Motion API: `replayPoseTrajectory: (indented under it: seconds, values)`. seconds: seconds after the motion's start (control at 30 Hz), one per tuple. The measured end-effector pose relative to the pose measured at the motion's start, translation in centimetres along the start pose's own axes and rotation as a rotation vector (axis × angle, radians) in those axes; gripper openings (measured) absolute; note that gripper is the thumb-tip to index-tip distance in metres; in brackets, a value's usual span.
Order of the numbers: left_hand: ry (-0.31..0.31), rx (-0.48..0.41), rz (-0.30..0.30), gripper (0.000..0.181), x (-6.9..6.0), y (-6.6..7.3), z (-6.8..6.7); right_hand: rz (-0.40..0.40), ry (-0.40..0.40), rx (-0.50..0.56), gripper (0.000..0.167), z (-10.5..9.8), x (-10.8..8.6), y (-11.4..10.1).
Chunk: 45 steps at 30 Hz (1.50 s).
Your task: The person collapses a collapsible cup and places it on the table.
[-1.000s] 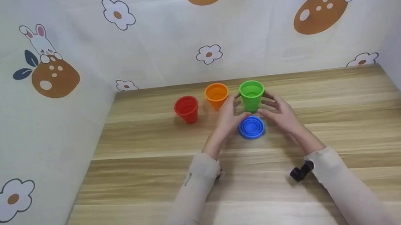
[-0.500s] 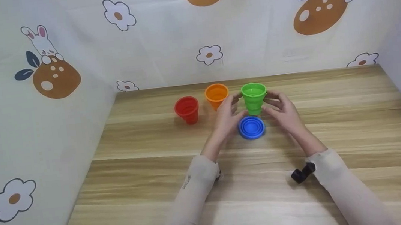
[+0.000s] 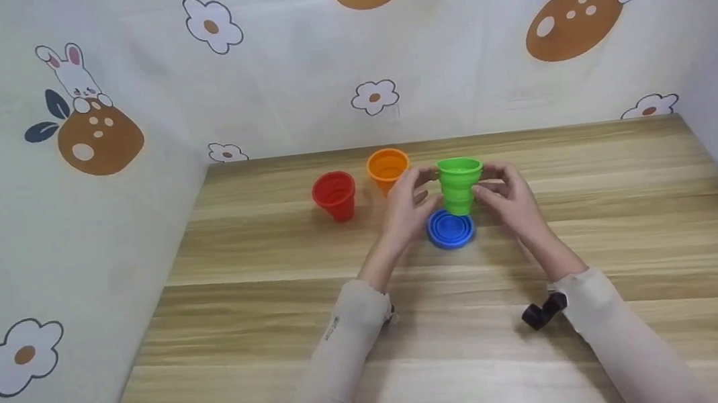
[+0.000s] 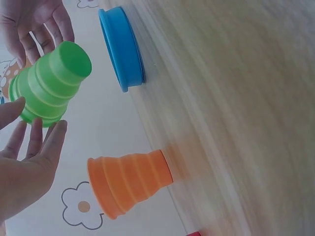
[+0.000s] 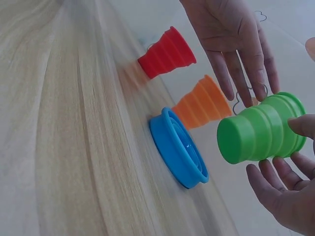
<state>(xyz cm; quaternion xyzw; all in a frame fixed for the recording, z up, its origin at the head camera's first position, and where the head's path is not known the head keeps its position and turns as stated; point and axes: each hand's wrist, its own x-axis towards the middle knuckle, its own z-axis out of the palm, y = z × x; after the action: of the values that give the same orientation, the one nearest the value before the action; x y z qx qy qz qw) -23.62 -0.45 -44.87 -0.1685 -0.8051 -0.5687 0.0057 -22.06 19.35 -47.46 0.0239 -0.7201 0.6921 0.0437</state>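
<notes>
Head looks down; closer wrist views, seemingly tilted, share green cup (image 4: 51,81).

Red cup (image 3: 335,196), orange cup (image 3: 388,167), blue cup (image 3: 451,230) on woodgrain table (image 3: 258,321)

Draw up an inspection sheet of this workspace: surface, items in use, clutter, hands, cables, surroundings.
Surface: wood-grain tabletop, bright glare between the forearms.
Items in use: green cup extended, held clear of the tabletop; blue cup collapsed flat on it; orange cup and red cup extended, standing upright.
Clutter: nothing seen.
Hands: left hand and right hand hold the green cup between them.
Cables: nothing seen; a black device shows by the right sleeve.
Surroundings: pale walls printed with rabbits, fruit and flowers.
</notes>
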Motion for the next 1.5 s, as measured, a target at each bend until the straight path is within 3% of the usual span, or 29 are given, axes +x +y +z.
replayPoseTrajectory:
  seconds: [0.2, 0.4, 0.6, 1.03, 1.23, 1.5]
  values:
    - [0.026, 0.035, 0.060, 0.031, -0.1, 0.3, 0.0, 0.031, -0.006, -0.011, 0.044, 0.1, -0.3, 0.0]
    - [0.069, 0.014, 0.109, 0.027, -0.2, 0.3, -0.1, 0.052, -0.014, 0.012, 0.040, 0.3, -0.5, -0.2]
    - [0.074, 0.027, 0.171, 0.022, -0.2, 0.0, -0.3, 0.090, -0.043, -0.001, 0.043, 0.3, -0.9, -0.4]
    - [0.065, 0.011, 0.180, 0.014, -0.7, 0.1, -0.6, 0.111, -0.109, 0.033, 0.039, 0.3, -1.4, -0.1]
    - [0.054, 0.027, 0.190, 0.013, -0.9, 0.0, -1.0, 0.075, -0.079, 0.044, 0.044, 0.2, -1.6, -0.4]
    - [0.038, 0.036, 0.167, 0.013, -1.4, 0.0, -1.2, -0.075, -0.048, -0.069, 0.046, -0.1, -1.7, -0.8]
